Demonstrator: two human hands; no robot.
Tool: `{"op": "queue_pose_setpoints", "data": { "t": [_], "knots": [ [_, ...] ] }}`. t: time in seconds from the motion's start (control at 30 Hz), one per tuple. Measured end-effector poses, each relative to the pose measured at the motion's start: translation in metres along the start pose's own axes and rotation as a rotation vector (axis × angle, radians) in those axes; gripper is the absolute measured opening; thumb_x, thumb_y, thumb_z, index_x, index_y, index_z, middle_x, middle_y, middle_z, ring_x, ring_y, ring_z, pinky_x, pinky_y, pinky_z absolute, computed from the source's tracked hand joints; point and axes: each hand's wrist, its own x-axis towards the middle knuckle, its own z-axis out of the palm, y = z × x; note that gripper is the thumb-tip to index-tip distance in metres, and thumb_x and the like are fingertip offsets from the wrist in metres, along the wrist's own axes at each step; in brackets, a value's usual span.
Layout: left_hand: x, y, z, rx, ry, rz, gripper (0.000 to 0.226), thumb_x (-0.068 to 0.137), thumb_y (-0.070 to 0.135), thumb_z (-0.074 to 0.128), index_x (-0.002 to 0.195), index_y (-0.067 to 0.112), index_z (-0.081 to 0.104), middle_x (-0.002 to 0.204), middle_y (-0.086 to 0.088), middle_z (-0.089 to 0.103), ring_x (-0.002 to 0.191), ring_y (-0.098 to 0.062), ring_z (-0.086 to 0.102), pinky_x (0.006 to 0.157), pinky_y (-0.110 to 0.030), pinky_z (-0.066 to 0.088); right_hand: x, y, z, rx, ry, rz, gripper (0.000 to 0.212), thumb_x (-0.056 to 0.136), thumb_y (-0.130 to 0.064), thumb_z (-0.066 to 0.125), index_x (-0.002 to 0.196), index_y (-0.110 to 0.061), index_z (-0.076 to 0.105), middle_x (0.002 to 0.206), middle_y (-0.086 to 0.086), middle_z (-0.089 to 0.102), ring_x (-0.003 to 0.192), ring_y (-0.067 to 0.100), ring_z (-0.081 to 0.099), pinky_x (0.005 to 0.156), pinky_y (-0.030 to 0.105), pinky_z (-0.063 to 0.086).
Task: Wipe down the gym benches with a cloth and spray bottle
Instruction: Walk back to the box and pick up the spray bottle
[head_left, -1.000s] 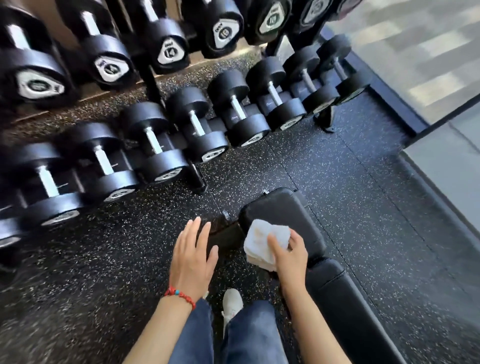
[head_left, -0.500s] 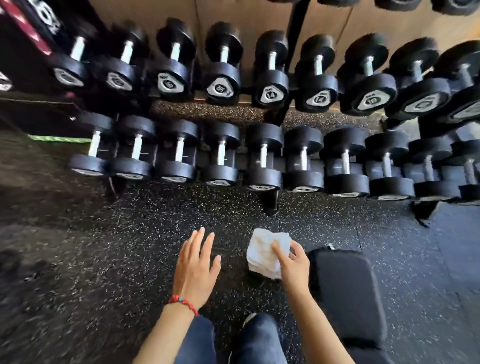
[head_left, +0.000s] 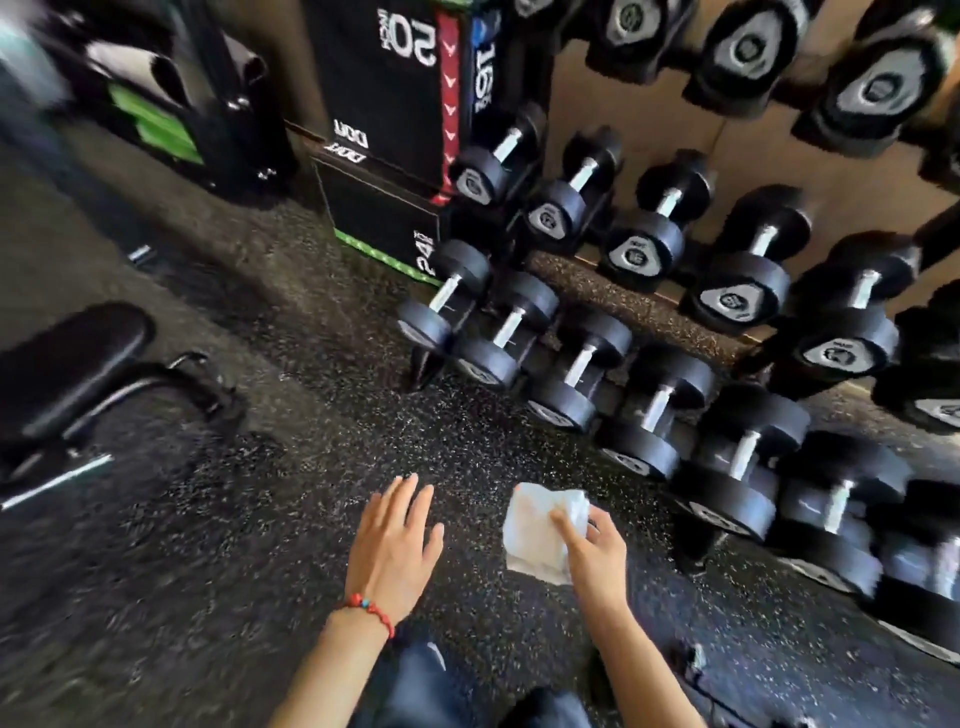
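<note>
Two tiers of black round-headed dumbbells with bright metal handles fill the right side on a dark rack, above a black rubber floor flecked with white. Stacked black plyometric boxes with white numerals and red and green edging stand at the upper centre beside the rack. At the left edge a black padded gym bench on a dark metal frame lies with its long axis running from lower left to upper right, well apart from both hands; much of the view is motion-blurred. The left hand, with a red beaded bracelet at the wrist, hangs palm down above the floor, its fingers straight, slightly spread and grasping nothing. The right hand grips a folded white cloth, thumb across its upper face and the other fingers curled behind it. The cloth's long axis runs roughly away from the person, its far end toward the lower dumbbell tier. Blue denim legs show between the forearms at the bottom edge.
</note>
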Motion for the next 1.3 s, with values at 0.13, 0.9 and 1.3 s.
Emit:
{"op": "queue_pose_setpoints", "data": {
  "t": [0.13,0.9,1.3],
  "knots": [
    [0.006,-0.06,-0.028,0.028,0.043,-0.153,0.076,0.099,0.045,0.004,0.108,0.005,0.068,0.118,-0.016,0.064,0.106,-0.031,0.062,0.091,-0.043,0.049,0.008,-0.023,0.069,-0.086,-0.128,-0.047,0.009,0.084,-0.014,0.066,0.09,-0.015,0.06,0.085,0.007,0.063,0.073,0.017,0.056,0.057,0.024,0.046],
    [0.181,-0.156,-0.1,-0.006,0.176,-0.633,0.054,0.093,0.038,0.028,0.104,0.004,0.068,0.108,-0.016,0.067,0.098,-0.032,0.065,0.086,-0.048,0.052,0.177,-0.158,0.287,-0.312,-0.561,-0.121,0.015,0.082,-0.02,0.07,0.094,-0.018,0.062,0.086,0.009,0.066,0.079,0.023,0.059,0.074,0.041,0.049],
    [0.291,-0.278,-0.143,0.017,0.17,-0.641,0.077,0.099,0.044,0.003,0.104,0.004,0.069,0.107,-0.014,0.068,0.098,-0.031,0.066,0.085,-0.047,0.052,0.255,-0.212,0.445,-0.342,-0.625,-0.114,0.013,0.084,-0.018,0.066,0.079,-0.024,0.055,0.082,0.011,0.057,0.073,0.02,0.048,0.068,0.033,0.039]
  ]
}}
